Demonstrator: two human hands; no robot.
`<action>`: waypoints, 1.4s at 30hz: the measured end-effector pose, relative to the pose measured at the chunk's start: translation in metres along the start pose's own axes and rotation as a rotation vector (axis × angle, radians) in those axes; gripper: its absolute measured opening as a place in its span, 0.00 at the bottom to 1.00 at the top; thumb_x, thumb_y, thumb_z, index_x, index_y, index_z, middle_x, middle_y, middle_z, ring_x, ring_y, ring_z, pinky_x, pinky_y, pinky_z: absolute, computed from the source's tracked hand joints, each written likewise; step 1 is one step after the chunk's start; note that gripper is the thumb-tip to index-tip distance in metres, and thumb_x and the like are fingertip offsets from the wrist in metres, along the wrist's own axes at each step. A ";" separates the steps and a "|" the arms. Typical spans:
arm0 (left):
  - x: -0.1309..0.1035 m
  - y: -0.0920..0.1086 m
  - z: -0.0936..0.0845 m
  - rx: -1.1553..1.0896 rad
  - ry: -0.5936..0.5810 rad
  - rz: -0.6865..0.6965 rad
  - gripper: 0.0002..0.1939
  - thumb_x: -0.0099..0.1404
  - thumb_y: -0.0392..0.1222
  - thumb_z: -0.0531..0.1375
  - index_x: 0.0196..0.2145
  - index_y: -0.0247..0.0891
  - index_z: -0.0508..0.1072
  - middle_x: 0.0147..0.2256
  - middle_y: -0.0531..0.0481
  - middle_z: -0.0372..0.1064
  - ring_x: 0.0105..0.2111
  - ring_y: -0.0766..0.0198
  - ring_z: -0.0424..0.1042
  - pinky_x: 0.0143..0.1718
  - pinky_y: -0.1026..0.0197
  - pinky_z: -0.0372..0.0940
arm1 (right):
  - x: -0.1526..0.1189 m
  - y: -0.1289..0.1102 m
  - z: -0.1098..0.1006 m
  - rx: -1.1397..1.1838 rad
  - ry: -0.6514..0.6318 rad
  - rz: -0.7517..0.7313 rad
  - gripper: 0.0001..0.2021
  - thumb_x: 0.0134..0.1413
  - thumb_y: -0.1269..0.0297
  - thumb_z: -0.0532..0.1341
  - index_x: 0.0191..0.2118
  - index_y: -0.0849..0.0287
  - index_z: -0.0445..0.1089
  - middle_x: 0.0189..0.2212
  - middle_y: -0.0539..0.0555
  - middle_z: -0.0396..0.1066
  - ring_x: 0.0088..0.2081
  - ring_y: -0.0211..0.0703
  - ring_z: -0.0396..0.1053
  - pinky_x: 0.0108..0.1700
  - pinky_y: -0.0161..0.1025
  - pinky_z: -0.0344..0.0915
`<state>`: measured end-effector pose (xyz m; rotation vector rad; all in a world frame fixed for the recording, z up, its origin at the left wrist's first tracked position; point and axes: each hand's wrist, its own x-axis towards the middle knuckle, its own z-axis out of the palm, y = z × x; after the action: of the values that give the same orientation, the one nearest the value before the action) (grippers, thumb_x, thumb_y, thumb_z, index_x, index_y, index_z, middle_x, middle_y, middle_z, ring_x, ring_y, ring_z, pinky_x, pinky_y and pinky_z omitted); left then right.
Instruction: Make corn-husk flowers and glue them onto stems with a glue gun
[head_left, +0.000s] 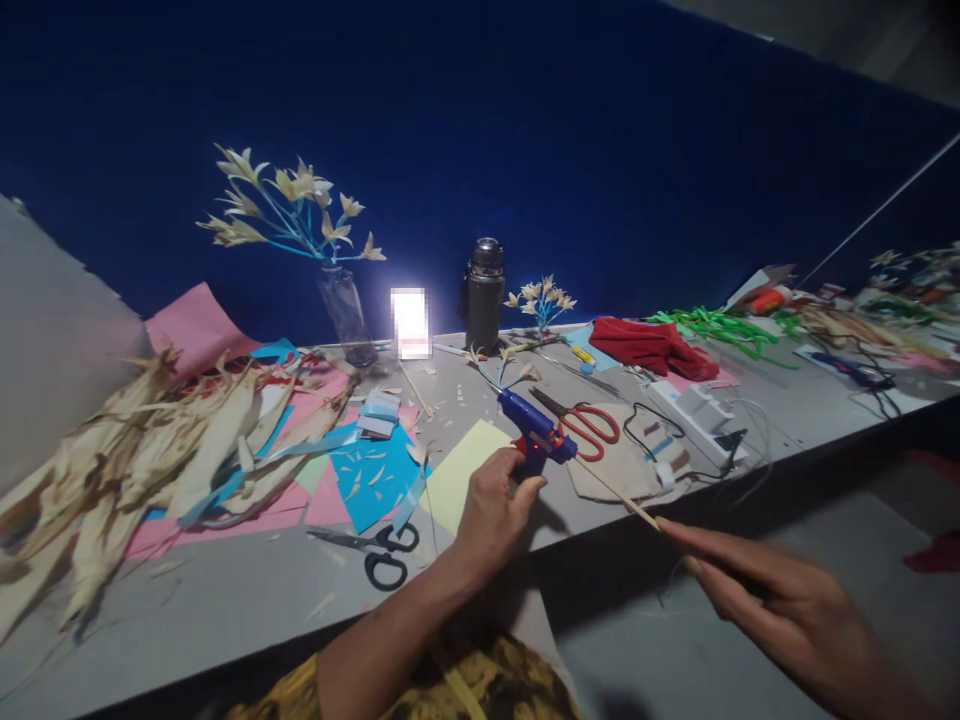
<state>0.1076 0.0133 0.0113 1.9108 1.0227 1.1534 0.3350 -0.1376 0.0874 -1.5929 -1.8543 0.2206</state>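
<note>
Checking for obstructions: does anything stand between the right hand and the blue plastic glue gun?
Only the thin straight tan stick held by the right hand, reaching toward the glue gun's rear; nothing else visible stands between.

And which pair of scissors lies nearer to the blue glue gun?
The red-handled scissors, close beside the glue gun held in the left hand. The black-handled scissors lie farther away, to the left.

Dark blue wall (637,130) behind grey table (255,585)
</note>
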 end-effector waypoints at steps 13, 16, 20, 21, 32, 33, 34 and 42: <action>-0.004 0.001 0.000 -0.017 -0.036 -0.049 0.06 0.60 0.39 0.60 0.29 0.38 0.65 0.29 0.51 0.67 0.31 0.62 0.66 0.36 0.59 0.60 | 0.002 0.006 -0.003 0.219 -0.153 0.312 0.16 0.53 0.51 0.63 0.45 0.48 0.81 0.30 0.54 0.81 0.17 0.39 0.70 0.19 0.30 0.69; -0.005 0.002 0.000 -0.034 -0.031 -0.068 0.05 0.60 0.37 0.60 0.29 0.38 0.65 0.29 0.51 0.67 0.31 0.62 0.65 0.35 0.59 0.60 | -0.013 0.029 -0.005 0.196 -0.155 0.335 0.19 0.53 0.49 0.63 0.48 0.47 0.80 0.32 0.55 0.81 0.20 0.40 0.72 0.22 0.31 0.71; -0.005 0.007 0.001 -0.059 -0.018 -0.064 0.04 0.59 0.35 0.60 0.29 0.38 0.65 0.30 0.50 0.67 0.31 0.61 0.65 0.35 0.59 0.59 | -0.027 0.059 -0.005 0.157 -0.138 0.422 0.21 0.50 0.46 0.65 0.45 0.51 0.81 0.29 0.56 0.79 0.21 0.43 0.72 0.23 0.33 0.72; -0.005 0.008 0.001 -0.068 -0.005 -0.057 0.04 0.59 0.35 0.59 0.29 0.38 0.66 0.31 0.49 0.68 0.32 0.61 0.66 0.36 0.59 0.60 | -0.028 0.063 -0.003 0.167 -0.163 0.427 0.21 0.50 0.46 0.64 0.44 0.52 0.81 0.27 0.55 0.78 0.21 0.43 0.72 0.23 0.33 0.71; -0.002 0.012 -0.001 -0.079 0.021 -0.093 0.05 0.57 0.35 0.62 0.30 0.38 0.67 0.31 0.50 0.67 0.33 0.61 0.66 0.36 0.59 0.59 | 0.039 0.099 0.052 -0.061 0.149 0.426 0.20 0.49 0.47 0.59 0.37 0.58 0.79 0.38 0.62 0.80 0.42 0.60 0.77 0.46 0.49 0.72; -0.003 0.012 0.000 -0.069 0.009 -0.097 0.06 0.57 0.35 0.62 0.29 0.38 0.67 0.30 0.51 0.67 0.32 0.61 0.65 0.36 0.59 0.59 | 0.049 0.093 0.057 -0.102 0.205 0.402 0.20 0.48 0.48 0.60 0.38 0.59 0.79 0.41 0.64 0.79 0.43 0.61 0.76 0.49 0.53 0.71; -0.004 0.013 0.000 -0.061 -0.001 -0.099 0.06 0.57 0.35 0.63 0.28 0.38 0.66 0.30 0.51 0.67 0.32 0.61 0.65 0.35 0.59 0.59 | 0.057 0.084 0.062 -0.090 0.222 0.343 0.21 0.47 0.50 0.62 0.42 0.59 0.78 0.46 0.64 0.77 0.46 0.61 0.74 0.51 0.54 0.69; -0.012 0.009 0.006 -0.037 -0.098 -0.018 0.07 0.57 0.30 0.58 0.33 0.38 0.71 0.36 0.46 0.72 0.37 0.58 0.70 0.40 0.56 0.64 | 0.060 -0.007 0.131 0.716 0.114 0.480 0.22 0.46 0.51 0.69 0.43 0.64 0.78 0.37 0.60 0.80 0.39 0.53 0.77 0.42 0.44 0.73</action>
<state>0.1122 -0.0024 0.0116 1.9052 0.9576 1.0511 0.2516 -0.0452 0.0143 -1.4461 -1.0838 0.8759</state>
